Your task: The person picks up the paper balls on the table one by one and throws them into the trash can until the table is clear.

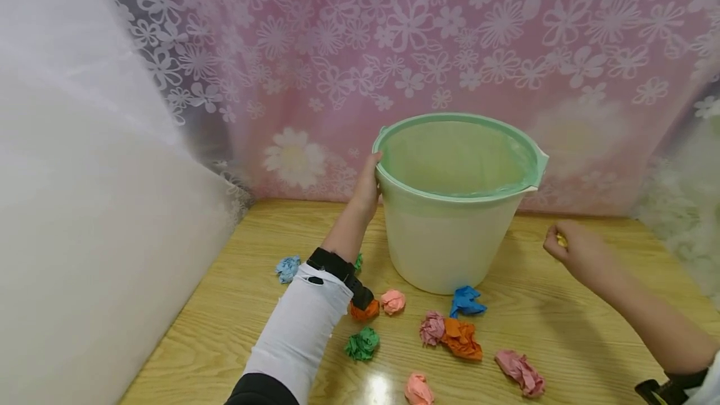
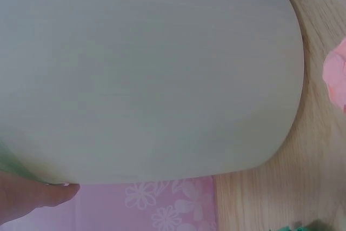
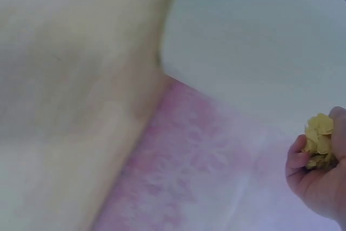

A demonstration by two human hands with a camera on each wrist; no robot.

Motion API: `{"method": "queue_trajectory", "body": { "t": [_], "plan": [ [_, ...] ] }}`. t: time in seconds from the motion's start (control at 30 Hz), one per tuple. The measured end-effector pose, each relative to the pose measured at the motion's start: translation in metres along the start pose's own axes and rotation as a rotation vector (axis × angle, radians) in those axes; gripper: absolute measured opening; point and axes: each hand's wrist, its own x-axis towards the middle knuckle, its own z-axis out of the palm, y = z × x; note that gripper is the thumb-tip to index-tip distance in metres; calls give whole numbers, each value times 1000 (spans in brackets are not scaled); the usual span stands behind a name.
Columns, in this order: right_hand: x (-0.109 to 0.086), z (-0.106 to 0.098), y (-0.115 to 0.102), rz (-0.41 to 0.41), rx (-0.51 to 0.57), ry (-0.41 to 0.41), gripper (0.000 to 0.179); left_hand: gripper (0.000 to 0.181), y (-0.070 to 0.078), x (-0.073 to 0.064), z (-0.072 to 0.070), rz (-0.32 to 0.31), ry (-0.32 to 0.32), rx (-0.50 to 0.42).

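A pale bucket (image 1: 450,239) with a light green rim stands upright at the back of the wooden table. My left hand (image 1: 368,186) grips its rim on the left side; in the left wrist view, a digit (image 2: 38,196) lies along the bucket's edge, and the other fingers are hidden. To the right of the bucket, my right hand (image 1: 579,252) is raised above the table. A crumpled yellow paper ball (image 3: 319,142) sits in its curled fingers, and only a bit of yellow shows in the head view.
Crumpled paper balls lie around the bucket's front: blue (image 1: 465,302), orange (image 1: 462,339), pink (image 1: 520,372), green (image 1: 362,344) and light blue (image 1: 288,269), among several others. Behind the table hangs a pink flowered curtain (image 1: 337,80). A white sheet (image 1: 112,205) borders the left.
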Motion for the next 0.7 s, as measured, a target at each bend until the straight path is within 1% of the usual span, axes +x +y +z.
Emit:
{"method": "queue_trajectory", "body": {
  "t": [0.07, 0.17, 0.2, 0.27, 0.3, 0.4, 0.47, 0.57, 0.6, 0.63, 0.7],
  "plan": [
    [5, -11, -5, -35, -12, 96, 12, 66, 0, 0, 0, 0, 6, -1],
    [9, -23, -16, -127, -25, 297, 12, 66, -1, 0, 0, 12, 0, 2],
    [9, -27, -21, -157, -22, 363, 12, 66, -1, 0, 1, 11, -1, 1],
    [9, -34, -32, -229, 21, 486, 13, 67, -1, -1, 1, 4, -3, 1],
    [10, -36, -37, -261, 42, 538, 13, 67, -1, -1, 1, 1, -3, 2],
    [18, -44, -54, -325, 78, 640, 17, 67, 0, 0, 1, -4, 1, 5],
    [28, -46, -63, -373, 89, 685, 22, 66, 1, 0, 1, -3, 2, 6],
    [45, -48, -75, -426, 101, 713, 26, 65, 2, -1, 1, -5, 0, 9],
    [51, -49, -78, -439, 108, 710, 26, 64, 2, -1, 1, -2, -3, 10],
    [55, -49, -82, -432, 114, 689, 26, 64, 1, -2, 1, -2, -5, 9],
    [62, -51, -89, -403, 142, 627, 27, 64, 1, -2, 1, -2, -9, 9]
  ]
}}
